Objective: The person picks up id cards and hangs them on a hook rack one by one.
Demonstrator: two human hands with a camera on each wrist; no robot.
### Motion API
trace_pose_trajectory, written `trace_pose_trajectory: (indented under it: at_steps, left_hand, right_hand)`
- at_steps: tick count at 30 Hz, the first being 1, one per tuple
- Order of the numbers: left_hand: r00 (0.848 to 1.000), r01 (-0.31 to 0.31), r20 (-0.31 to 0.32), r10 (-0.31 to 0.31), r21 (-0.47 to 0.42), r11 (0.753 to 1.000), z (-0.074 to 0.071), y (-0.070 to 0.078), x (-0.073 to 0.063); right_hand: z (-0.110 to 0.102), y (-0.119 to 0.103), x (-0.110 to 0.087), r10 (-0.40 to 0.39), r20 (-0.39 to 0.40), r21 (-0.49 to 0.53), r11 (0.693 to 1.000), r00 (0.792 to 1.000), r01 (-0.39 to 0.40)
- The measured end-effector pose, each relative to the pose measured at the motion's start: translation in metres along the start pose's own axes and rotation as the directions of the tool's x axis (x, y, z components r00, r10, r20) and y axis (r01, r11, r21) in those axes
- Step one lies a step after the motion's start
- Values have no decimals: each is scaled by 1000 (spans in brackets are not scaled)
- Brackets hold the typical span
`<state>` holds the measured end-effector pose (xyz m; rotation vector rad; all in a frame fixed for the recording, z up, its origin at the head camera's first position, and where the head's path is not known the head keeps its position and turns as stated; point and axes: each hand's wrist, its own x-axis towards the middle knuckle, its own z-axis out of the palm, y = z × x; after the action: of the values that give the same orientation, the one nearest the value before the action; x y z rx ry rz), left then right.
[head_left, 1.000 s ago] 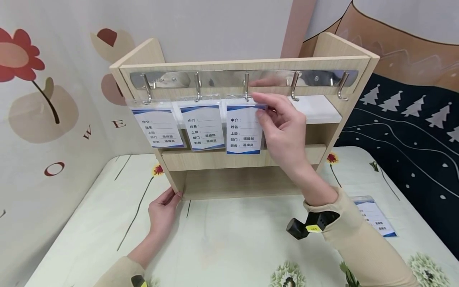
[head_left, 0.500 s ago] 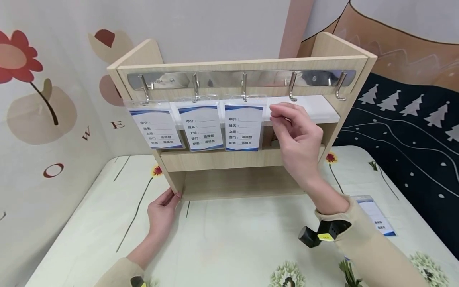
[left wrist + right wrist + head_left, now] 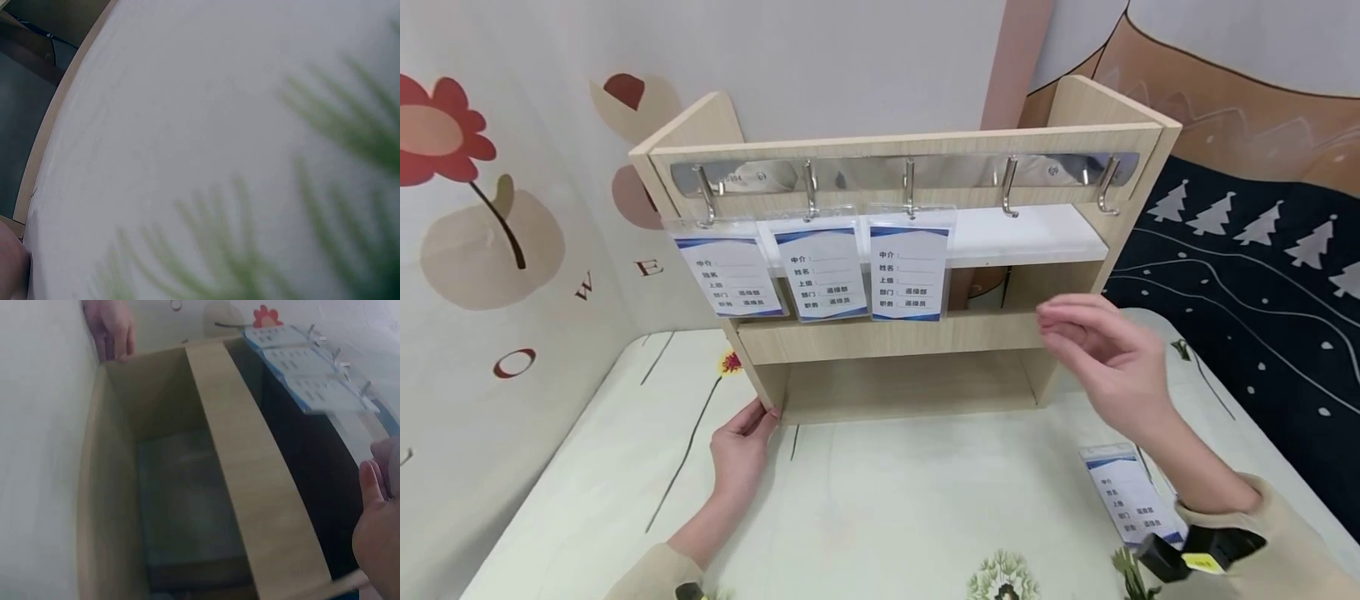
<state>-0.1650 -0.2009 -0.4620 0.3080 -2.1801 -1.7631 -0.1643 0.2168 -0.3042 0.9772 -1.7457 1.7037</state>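
A light wooden shelf rack [image 3: 895,337] stands on the table, with a metal strip of hooks [image 3: 910,173] along its top board. Three clear-sleeved badge cards hang from the left and middle hooks: a left card [image 3: 730,275], a middle card [image 3: 823,271] and a third card [image 3: 909,271]. The left hand [image 3: 741,442] grips the rack's lower left front corner with thumb and fingers; in the right wrist view that left hand [image 3: 112,328] appears at the far corner. To the right of the rack, the right hand [image 3: 1101,362] is in the air, fingers loosely bent and nothing in them.
Another badge card [image 3: 1133,496] lies on the table below the right forearm. Two hooks on the right, such as the end hook [image 3: 1107,185], bear no card. A white shelf board [image 3: 1026,233] sits behind the cards. Patterned curtains [image 3: 1247,242] surround the table.
The right hand has let go of the third card and moved right and down, away from the hooks. The card hangs there. The left hand stays at the rack's corner.
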Motion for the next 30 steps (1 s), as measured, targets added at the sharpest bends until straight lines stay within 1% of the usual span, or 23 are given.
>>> trace_pose_trajectory:
  at_steps: [3, 4, 6, 9, 11, 13, 16, 18, 20, 23, 26, 30]
  left_hand:
    - [1000, 2, 4, -2, 2, 1000, 0, 0, -1]
    - [1000, 1, 2, -1, 1, 1000, 0, 0, -1]
    - [1000, -4, -2, 4, -1, 1000, 0, 0, -1]
    - [1000, -11, -12, 11, -3, 1000, 1, 0, 1]
    - [1000, -11, -10, 11, 2, 1000, 0, -1, 1]
    - [1000, -6, -5, 6, 5, 1000, 0, -1, 0]
    - [1000, 1, 3, -1, 5, 1000, 0, -1, -1]
    - [1000, 4, 3, -4, 2, 1000, 0, -1, -1]
    - [1000, 5, 0, -5, -3, 1000, 1, -2, -1]
    - [1000, 0, -3, 0, -14, 1000, 2, -2, 0]
    - [1000, -6, -7, 6, -25, 1000, 3, -2, 1]
    - [1000, -9, -10, 9, -17, 1000, 2, -1, 1]
  right_hand:
    - [-20, 0, -16, 30, 8, 0, 1000, 1000, -30]
    - [-26, -1, -21, 46, 12, -17, 999, 999, -46]
    - [-37, -4, -31, 105, 13, -83, 991, 994, -103]
    - [-51, -5, -44, 179, 39, -155, 973, 983, -171]
    - [-59, -5, -53, 232, 52, -210, 953, 971, -217]
    - [-67, -2, -63, 265, 66, -217, 945, 962, -246]
    - [-79, 3, -77, 341, 73, -277, 910, 937, -310]
    - [-87, 7, -87, 390, 72, -329, 878, 918, -347]
    - [-93, 12, -96, 430, 73, -383, 845, 900, -373]
    - [-103, 18, -108, 479, 71, -435, 804, 875, -405]
    - [-111, 24, -117, 512, 87, -452, 785, 855, -424]
    - [-119, 30, -126, 546, 121, -456, 772, 829, -442]
